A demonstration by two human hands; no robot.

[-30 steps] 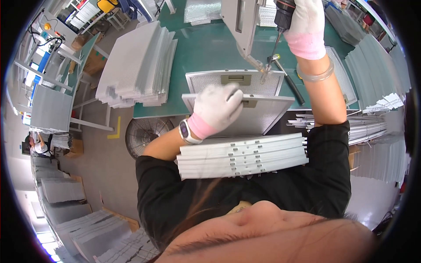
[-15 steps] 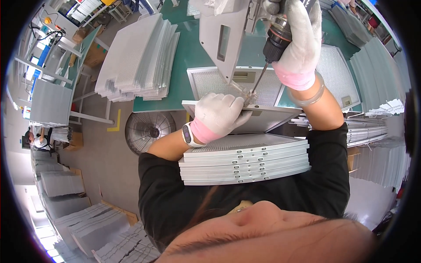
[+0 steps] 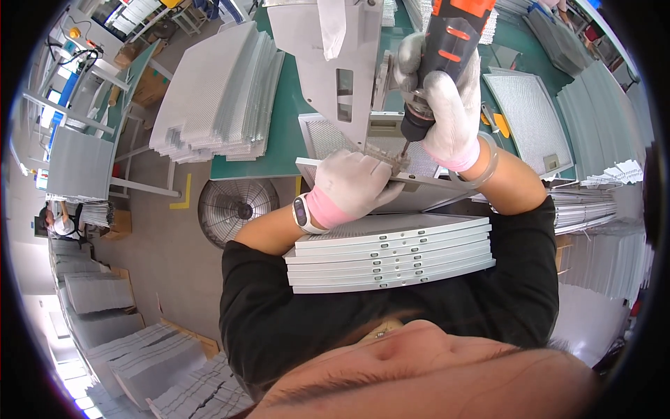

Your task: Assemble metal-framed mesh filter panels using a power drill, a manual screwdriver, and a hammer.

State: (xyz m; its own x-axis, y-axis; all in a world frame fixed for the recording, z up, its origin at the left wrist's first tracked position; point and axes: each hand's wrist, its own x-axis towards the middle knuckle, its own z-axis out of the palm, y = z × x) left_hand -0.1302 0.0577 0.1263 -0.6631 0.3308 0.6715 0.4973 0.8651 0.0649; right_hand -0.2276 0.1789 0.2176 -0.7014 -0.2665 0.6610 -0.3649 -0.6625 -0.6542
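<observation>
My right hand (image 3: pixel 450 115), in a white glove with a pink cuff, is closed round an orange-and-black power drill (image 3: pixel 455 49). The drill's thin bit (image 3: pixel 404 149) points down at the edge of a framed metal mesh panel (image 3: pixel 422 184). My left hand (image 3: pixel 352 183), gloved likewise, is closed over that panel's upper edge, thumb on the near face. Beside its fingertips sits a small fitting (image 3: pixel 391 159) with clear and metallic parts, where the bit tip ends; the exact contact is hidden. A light grey slotted housing (image 3: pixel 324 77) stands just beyond.
Framed panels (image 3: pixel 391 255) are stacked against my front. Piles of mesh sheets stand on the green table (image 3: pixel 244 166) at left (image 3: pixel 209 91) and right (image 3: pixel 604 119). A yellow-handled tool (image 3: pixel 501 124) lies by another panel (image 3: pixel 527 112). A round floor fan (image 3: pixel 241 209) stands at left.
The drill and my right hand have come down and left, bringing the chuck closer to the panel edge. The grey housing has shifted left. My left hand has hardly moved.
</observation>
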